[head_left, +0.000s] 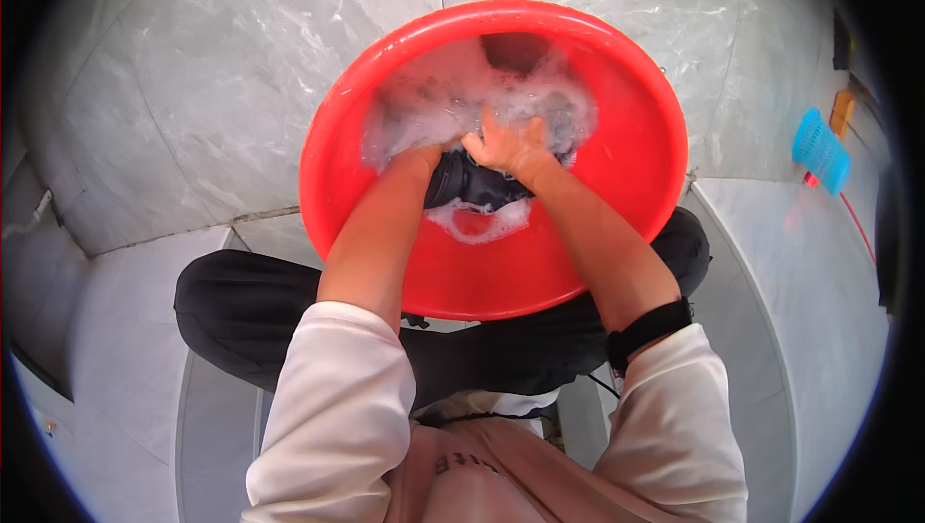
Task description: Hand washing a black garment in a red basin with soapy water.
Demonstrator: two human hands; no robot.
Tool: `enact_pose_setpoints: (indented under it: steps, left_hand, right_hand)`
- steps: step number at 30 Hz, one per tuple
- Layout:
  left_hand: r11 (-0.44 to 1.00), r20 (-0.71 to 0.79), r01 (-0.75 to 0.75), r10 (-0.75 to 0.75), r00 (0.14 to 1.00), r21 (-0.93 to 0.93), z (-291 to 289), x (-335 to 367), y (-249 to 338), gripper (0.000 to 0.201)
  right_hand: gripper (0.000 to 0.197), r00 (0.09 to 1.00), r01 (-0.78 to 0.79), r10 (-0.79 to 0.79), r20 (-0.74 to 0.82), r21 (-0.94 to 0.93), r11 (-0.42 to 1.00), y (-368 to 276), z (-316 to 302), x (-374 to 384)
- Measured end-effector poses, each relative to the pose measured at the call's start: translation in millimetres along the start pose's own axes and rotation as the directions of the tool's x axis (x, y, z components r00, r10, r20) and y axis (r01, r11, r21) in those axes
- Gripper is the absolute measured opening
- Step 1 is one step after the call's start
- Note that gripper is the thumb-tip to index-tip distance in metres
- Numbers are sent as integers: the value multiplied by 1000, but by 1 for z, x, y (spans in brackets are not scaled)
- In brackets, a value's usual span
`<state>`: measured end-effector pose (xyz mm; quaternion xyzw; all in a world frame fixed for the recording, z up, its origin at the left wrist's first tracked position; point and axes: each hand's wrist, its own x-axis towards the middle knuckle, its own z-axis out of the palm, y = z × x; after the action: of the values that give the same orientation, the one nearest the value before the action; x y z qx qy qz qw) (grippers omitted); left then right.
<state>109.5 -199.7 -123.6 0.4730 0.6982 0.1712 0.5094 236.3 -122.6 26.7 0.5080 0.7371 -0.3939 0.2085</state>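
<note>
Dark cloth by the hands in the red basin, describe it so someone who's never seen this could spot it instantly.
Find the big round red plastic basin, upper middle. Inside, just on the wearer's side of the bare right hand, lies the navy-black rumpled cloth. White soapy foam borders it, but unlike the dark patch at the far side, it meets that hand.

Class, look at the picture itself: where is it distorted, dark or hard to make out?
Head view, sides: edges of the tiles bow, and the corners go black. Head view, centre: the basin has a clear outline, but fingers of the left hand are mostly lost among suds and dark cloth.
</note>
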Motion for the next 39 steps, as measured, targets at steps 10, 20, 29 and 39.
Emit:
enact_pose_setpoints:
  steps: [10, 20, 29, 39]
  left_hand:
    - [836, -94, -183, 268, 959, 518, -89, 17, 145, 59]
    - [882, 396, -223, 45, 917, 415, -113, 57, 128, 39]
    - [641, 70, -64, 16, 997, 765, -113, -25, 176, 42]
    - [739, 172, -333, 289, 942, 585, -158, -39, 243, 23]
  right_hand:
    - [54, 969, 32, -66, 239, 142, 989, 38, -31, 32]
    - [55, 993, 65, -72, -98, -69, 995, 2, -64, 56]
    - [55, 999, -7, 3, 48, 80, 997, 16, -57, 74]
    - [38, 928, -373, 339, 157, 379, 847, -40, -106, 7]
